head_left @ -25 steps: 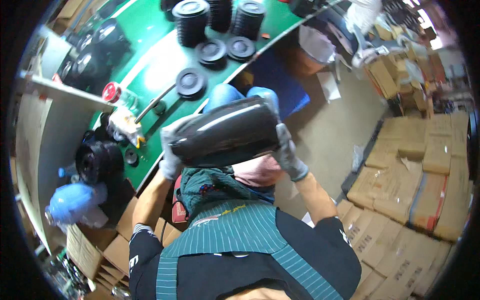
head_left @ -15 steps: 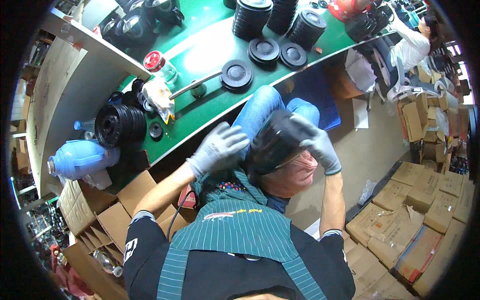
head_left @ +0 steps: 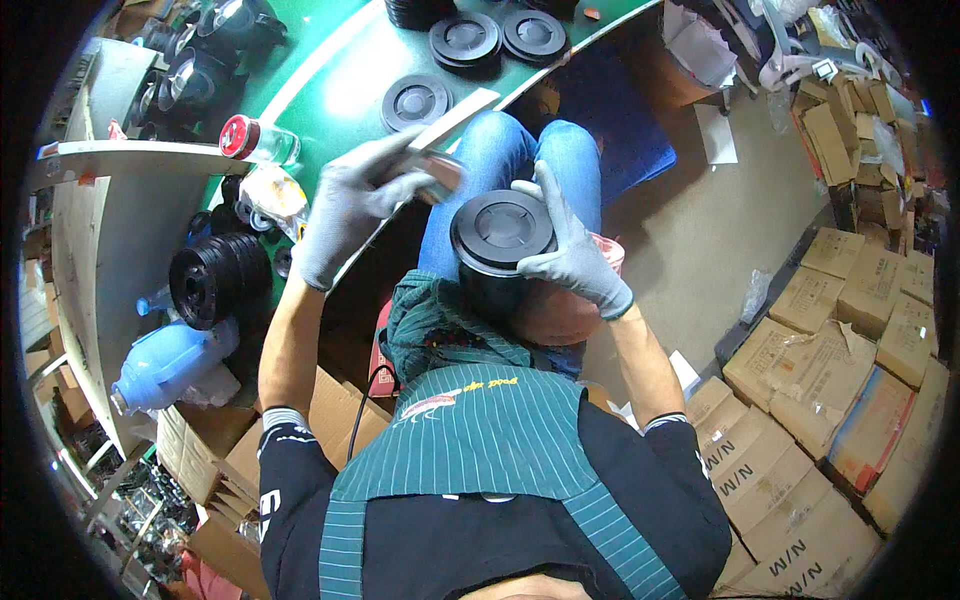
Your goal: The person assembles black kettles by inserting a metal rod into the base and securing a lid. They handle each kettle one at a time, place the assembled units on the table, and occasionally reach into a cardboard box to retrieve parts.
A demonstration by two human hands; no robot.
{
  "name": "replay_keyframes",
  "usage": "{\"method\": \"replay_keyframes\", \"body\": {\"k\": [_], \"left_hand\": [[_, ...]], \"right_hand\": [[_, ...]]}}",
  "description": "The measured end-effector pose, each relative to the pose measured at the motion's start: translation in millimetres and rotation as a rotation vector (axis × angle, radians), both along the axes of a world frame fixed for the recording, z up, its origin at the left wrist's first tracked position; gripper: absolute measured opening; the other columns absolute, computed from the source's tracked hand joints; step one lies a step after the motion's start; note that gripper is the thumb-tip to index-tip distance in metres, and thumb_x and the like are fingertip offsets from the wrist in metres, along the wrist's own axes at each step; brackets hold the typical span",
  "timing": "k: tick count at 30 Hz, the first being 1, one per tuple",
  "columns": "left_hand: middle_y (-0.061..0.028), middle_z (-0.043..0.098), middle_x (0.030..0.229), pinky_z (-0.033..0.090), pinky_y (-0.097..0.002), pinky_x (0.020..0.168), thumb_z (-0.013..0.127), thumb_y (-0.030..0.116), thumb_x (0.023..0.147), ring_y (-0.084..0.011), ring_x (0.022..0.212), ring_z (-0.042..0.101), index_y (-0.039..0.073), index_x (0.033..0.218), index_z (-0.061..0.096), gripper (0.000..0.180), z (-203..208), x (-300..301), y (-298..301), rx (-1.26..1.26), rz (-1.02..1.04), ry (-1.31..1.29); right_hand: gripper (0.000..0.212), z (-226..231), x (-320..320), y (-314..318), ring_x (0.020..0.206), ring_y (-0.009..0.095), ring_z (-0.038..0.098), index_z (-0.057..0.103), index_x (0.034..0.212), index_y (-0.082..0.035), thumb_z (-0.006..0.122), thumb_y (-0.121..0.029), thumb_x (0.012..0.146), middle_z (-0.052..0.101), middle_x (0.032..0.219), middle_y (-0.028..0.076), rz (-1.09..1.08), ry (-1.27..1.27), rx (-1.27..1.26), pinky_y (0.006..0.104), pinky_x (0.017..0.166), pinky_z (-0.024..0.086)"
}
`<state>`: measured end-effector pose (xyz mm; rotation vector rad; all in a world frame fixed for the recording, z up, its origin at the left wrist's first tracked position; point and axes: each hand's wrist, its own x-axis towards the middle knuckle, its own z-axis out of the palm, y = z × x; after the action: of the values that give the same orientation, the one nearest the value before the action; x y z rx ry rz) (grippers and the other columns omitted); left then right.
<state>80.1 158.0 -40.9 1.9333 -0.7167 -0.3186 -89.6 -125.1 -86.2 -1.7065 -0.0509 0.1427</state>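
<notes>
A black cylindrical part stands on my lap, its flat round black disc facing up. Around its right side curls my gloved right hand, thumb low and fingers along the rim. My gloved left hand, to the upper left, is closed on a short metallic cylinder held above my knee. From behind that hand a pale flat bar sticks out; whether it joins the cylinder I cannot tell. A pink rounded thing lies beneath the black part, mostly covered.
The green table bears more black discs, a red-lidded jar and a stack of black wheel-like parts. A blue flask lies at the left. Cardboard boxes fill the right side.
My left hand, previously empty with fingers spread, now grips the metallic cylinder. The black part has been tilted so that its disc faces up. My view has shifted.
</notes>
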Motion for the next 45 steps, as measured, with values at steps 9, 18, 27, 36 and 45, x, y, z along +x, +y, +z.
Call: {"method": "replay_keyframes", "body": {"k": [9,18,27,36,45], "left_hand": [[-0.0229,0.073,0.120,0.058,-0.0448,0.087,0.080,0.031,0.092,-0.0378,0.104,0.073,0.009,0.138,0.070,0.051,81,-58,-74,0.476,-0.430,-0.166],[-0.0348,0.034,0.162,0.026,-0.0607,0.126,0.072,0.046,0.095,-0.0527,0.153,0.033,-0.008,0.162,0.028,0.097,93,-138,-100,0.491,-0.258,-0.411],[-0.0209,0.063,0.147,0.039,-0.0431,0.121,0.038,0.046,0.115,-0.0292,0.141,0.057,0.003,0.158,0.048,0.061,12,-46,-97,-0.216,-0.043,0.176],[-0.0177,0.069,0.132,0.057,-0.0416,0.103,0.042,0.033,0.112,-0.0281,0.125,0.067,0.007,0.144,0.060,0.045,-32,6,-182,-0.155,-0.643,0.484],[-0.0138,0.077,0.100,0.058,-0.0375,0.089,0.044,0.032,0.113,-0.0228,0.097,0.074,0.000,0.124,0.073,0.045,-43,-51,-258,-0.472,-1.172,0.678]], "right_hand": [[0.097,7,9,-4,0.134,0.037,0.063,0.010,0.170,0.002,0.035,-0.069,0.108,0.065,0.140,0.030,-0.268,0.096,0.915,0.0433,0.122,0.043],[0.046,-43,66,-1,0.116,0.031,0.072,0.050,0.150,0.003,0.050,-0.023,0.112,0.076,0.116,0.017,0.103,0.154,1.223,0.0415,0.108,0.055],[0.054,16,-49,-17,0.116,0.039,0.070,0.076,0.102,0.004,0.052,-0.044,0.107,0.076,0.114,0.024,-0.138,-0.197,0.623,0.0544,0.110,0.050],[0.029,84,-13,7,0.069,0.027,0.058,0.058,0.057,-0.013,0.073,-0.031,0.075,0.048,0.057,0.005,0.588,-0.559,-0.187,0.0497,0.094,0.053],[0.038,95,33,78,0.047,0.024,0.061,0.067,0.071,-0.012,0.063,-0.039,0.097,0.058,0.054,0.006,0.705,-0.378,-0.353,0.0386,0.051,0.048]]}}
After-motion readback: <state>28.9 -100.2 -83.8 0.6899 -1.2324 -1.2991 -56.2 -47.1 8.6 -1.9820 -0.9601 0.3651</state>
